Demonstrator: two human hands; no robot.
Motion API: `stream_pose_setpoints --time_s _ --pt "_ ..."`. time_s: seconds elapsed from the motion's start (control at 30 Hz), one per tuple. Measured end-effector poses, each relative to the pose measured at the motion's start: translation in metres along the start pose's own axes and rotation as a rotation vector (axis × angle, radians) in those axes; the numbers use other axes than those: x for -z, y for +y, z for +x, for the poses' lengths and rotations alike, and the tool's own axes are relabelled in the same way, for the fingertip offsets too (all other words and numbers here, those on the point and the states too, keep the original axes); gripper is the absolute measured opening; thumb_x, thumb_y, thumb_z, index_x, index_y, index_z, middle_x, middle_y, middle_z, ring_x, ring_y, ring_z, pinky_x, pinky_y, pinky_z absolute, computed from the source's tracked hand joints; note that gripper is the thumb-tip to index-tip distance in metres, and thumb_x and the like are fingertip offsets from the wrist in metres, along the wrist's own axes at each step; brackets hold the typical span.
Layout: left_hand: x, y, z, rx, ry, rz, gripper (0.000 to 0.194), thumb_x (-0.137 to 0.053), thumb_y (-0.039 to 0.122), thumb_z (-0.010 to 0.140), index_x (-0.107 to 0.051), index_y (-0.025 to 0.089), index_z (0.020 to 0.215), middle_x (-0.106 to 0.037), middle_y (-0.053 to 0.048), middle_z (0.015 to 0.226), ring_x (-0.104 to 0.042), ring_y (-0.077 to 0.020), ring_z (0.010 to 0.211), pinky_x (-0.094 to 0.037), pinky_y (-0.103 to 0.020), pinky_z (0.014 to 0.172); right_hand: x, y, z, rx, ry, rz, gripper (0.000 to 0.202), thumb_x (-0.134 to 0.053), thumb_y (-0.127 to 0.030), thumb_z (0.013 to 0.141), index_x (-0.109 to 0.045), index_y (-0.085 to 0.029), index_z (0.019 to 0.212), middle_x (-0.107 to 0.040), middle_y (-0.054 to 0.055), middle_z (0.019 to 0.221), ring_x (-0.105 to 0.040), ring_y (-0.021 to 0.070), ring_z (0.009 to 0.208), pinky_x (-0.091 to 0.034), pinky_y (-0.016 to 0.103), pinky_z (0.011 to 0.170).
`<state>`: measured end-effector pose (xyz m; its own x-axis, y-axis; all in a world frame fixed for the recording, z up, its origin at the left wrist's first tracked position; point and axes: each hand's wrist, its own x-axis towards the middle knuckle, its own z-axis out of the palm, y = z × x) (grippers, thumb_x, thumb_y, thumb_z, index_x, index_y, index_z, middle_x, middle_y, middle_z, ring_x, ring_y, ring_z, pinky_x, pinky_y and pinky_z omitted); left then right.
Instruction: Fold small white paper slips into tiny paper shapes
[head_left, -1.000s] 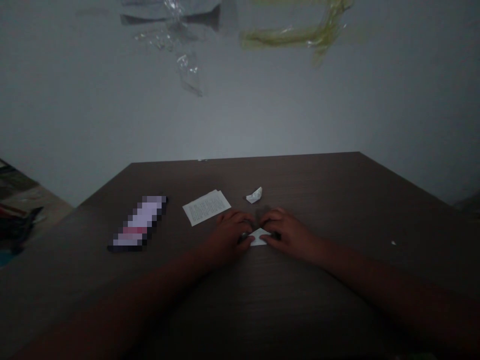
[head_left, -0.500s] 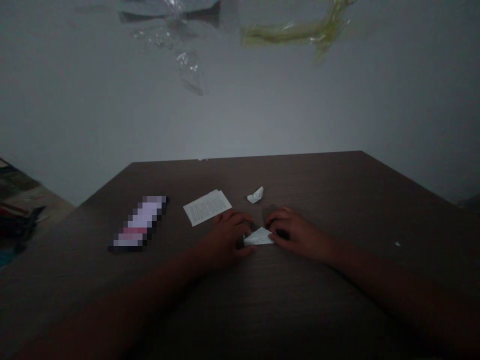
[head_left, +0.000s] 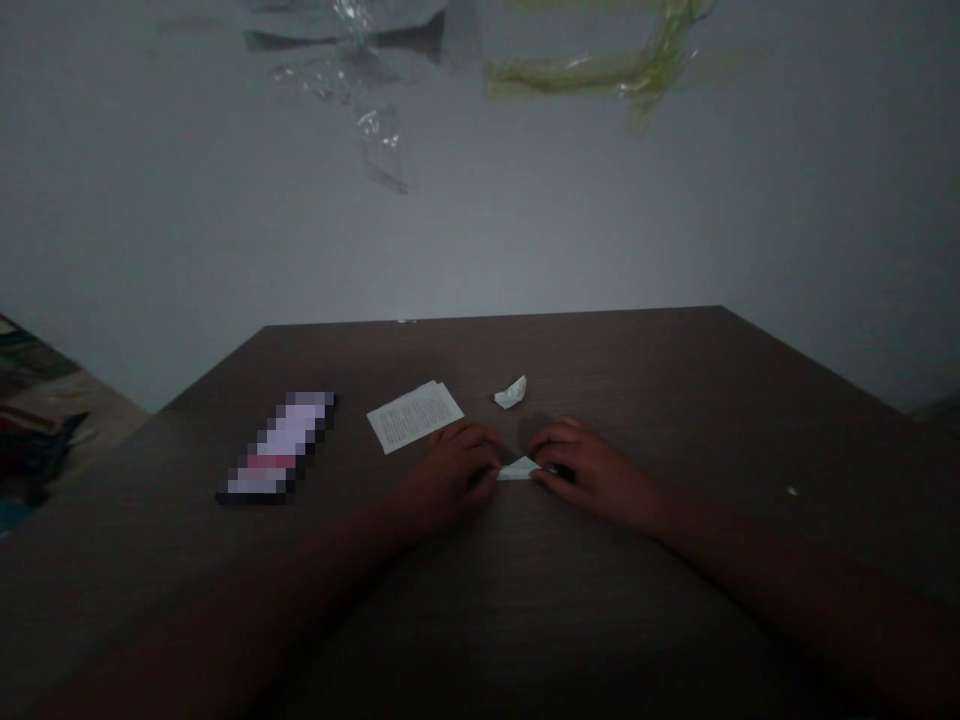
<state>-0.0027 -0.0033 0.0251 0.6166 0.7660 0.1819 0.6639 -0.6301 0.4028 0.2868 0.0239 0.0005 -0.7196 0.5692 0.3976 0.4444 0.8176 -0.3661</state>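
Observation:
A small folded piece of white paper (head_left: 517, 469) lies on the table between my hands, its top coming to a low peak. My left hand (head_left: 456, 474) grips its left end, thumb and fingers closed on the edge. At the right end, my right hand (head_left: 589, 467) pinches the paper between thumb and fingers. The fingertips hide both ends of it. Just beyond my hands sits a small folded paper boat (head_left: 511, 392). Printed paper sheets (head_left: 415, 416) lie beyond my left hand, stacked slightly askew.
A phone (head_left: 281, 445) with a blurred-out screen lies on the left of the dark wooden table (head_left: 600, 360). A tiny white scrap (head_left: 793, 491) is at the right. Behind the table stands a wall (head_left: 525, 220) with clear and yellow tape on it.
The left thumb has drawn in against the paper's edge. The paper between my hands now shows as a smaller, lower shape. The boat, sheets and phone have stayed put.

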Motion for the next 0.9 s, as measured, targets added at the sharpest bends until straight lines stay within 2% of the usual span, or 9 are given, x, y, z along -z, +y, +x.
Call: stream_pose_setpoints --time_s 0.17,0.3,0.6,0.9 --pt "-0.004 -0.009 -0.001 0.003 0.040 -0.049 0.014 -0.069 0.011 0.101 -0.073 0.024 0.107 -0.077 -0.008 0.144 -0.067 -0.0318 0.143 -0.052 -0.056 0.125 0.002 -0.002 -0.001 -0.010 -0.006 -0.010 0.009 -0.073 -0.020 0.113 -0.081 -0.023 0.113 -0.082 0.010 0.120 -0.075 0.0280 0.118 -0.059 0.048 0.108" --pt "-0.006 -0.010 -0.001 0.056 0.076 -0.059 0.015 -0.077 0.012 0.096 -0.069 0.023 0.103 -0.077 -0.010 0.143 -0.069 -0.0321 0.140 -0.055 -0.055 0.124 0.000 -0.002 -0.001 0.007 0.016 -0.004 0.010 -0.072 -0.018 0.112 -0.082 -0.022 0.114 -0.082 0.010 0.119 -0.075 0.0280 0.117 -0.060 0.047 0.109" --pt "-0.004 -0.002 -0.002 0.086 0.067 -0.013 0.015 -0.074 0.009 0.100 -0.075 0.023 0.106 -0.076 -0.011 0.148 -0.068 -0.0341 0.144 -0.053 -0.058 0.124 -0.002 0.001 0.000 0.016 0.023 0.009 0.012 -0.070 -0.017 0.111 -0.081 -0.022 0.112 -0.082 0.011 0.120 -0.075 0.0284 0.117 -0.061 0.050 0.110" --pt "-0.012 -0.011 0.001 0.110 0.044 -0.009 0.013 -0.081 0.014 0.100 -0.075 0.025 0.105 -0.075 -0.007 0.152 -0.065 -0.0331 0.148 -0.051 -0.056 0.128 -0.004 0.001 0.000 0.012 0.020 0.004 0.013 -0.070 -0.019 0.112 -0.081 -0.023 0.114 -0.082 0.011 0.122 -0.074 0.0285 0.118 -0.061 0.050 0.110"
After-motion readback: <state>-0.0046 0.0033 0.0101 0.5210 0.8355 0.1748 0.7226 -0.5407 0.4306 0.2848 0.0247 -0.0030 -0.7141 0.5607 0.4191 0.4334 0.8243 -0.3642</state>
